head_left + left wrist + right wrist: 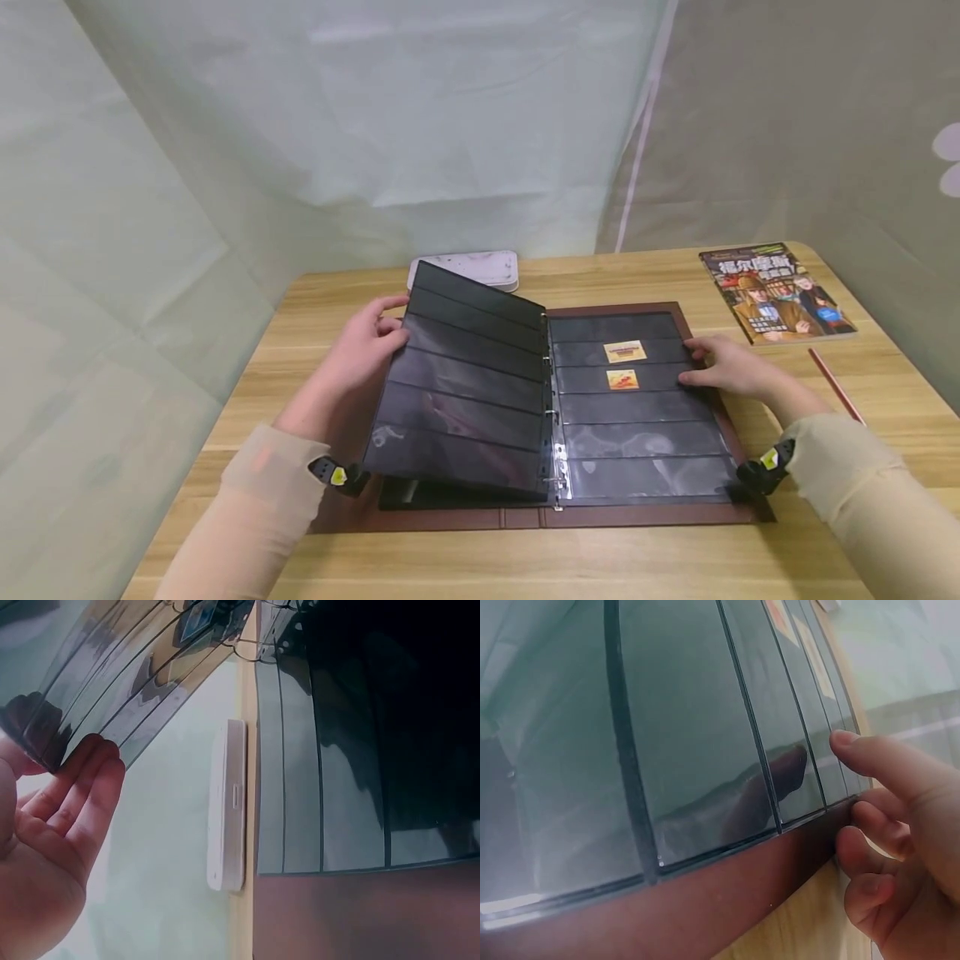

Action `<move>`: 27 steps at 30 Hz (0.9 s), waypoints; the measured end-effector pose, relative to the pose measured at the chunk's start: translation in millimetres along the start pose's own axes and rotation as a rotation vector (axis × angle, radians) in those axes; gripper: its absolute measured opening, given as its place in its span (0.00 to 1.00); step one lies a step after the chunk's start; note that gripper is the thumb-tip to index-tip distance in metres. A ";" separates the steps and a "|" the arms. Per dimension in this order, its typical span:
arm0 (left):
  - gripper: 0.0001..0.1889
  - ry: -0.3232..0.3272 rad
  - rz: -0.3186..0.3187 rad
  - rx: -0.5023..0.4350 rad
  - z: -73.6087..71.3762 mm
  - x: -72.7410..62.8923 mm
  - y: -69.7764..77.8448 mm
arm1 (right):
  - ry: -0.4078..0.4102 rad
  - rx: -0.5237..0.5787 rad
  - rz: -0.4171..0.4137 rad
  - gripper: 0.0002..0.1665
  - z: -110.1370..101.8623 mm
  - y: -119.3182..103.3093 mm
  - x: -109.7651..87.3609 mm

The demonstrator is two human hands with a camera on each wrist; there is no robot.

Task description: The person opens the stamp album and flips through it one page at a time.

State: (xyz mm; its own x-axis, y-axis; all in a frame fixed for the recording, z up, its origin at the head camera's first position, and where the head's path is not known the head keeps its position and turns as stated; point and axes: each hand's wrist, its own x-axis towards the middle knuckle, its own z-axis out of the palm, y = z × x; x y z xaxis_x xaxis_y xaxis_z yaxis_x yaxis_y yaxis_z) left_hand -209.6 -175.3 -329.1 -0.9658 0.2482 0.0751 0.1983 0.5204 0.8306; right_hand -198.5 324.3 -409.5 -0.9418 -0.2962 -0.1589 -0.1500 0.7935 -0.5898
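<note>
A ring-bound stamp album with a brown cover lies spread on the table. Near the outer edge of a raised black pocket page, my left hand pinches it between thumb and fingers. The left wrist view shows this page tilted up, with the fingers against it. The right-hand page lies flat and holds two small stamps, one pale and one orange. By that page's right edge is my right hand, thumb over the page, other fingers loosely bent beside the cover.
A white tin case lies behind the album. At the back right is a magazine with a colourful cover. A thin reddish stick, perhaps a pencil, lies in front of it. Pale cloth walls stand behind the wooden table.
</note>
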 end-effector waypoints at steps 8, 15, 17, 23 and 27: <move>0.27 -0.012 -0.001 0.043 0.2 -2.2 -9.8 | -0.017 0.031 0.032 0.48 0.1 3.8 -0.1; 0.28 -0.029 -0.077 0.122 0.3 -7.3 -22.5 | -0.001 0.052 0.025 0.48 2.3 6.4 -1.2; 0.28 -0.036 -0.104 0.140 0.5 -9.4 -26.8 | 0.002 0.059 0.021 0.48 3.3 7.1 -1.4; 0.28 -0.052 -0.125 0.160 3.3 -12.8 -43.3 | 0.010 0.068 0.016 0.47 3.7 8.0 -1.4; 0.27 -0.068 -0.115 0.146 6.2 -13.1 -54.4 | 0.017 0.065 0.010 0.47 3.9 8.1 -1.1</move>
State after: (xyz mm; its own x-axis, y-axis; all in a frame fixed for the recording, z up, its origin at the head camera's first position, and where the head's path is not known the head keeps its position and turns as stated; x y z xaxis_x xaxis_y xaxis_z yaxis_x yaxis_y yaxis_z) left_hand -206.7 -201.9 -378.7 -0.9710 0.2321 -0.0570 0.1142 0.6602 0.7424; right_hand -197.6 329.0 -417.2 -0.9483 -0.2786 -0.1517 -0.1213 0.7602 -0.6382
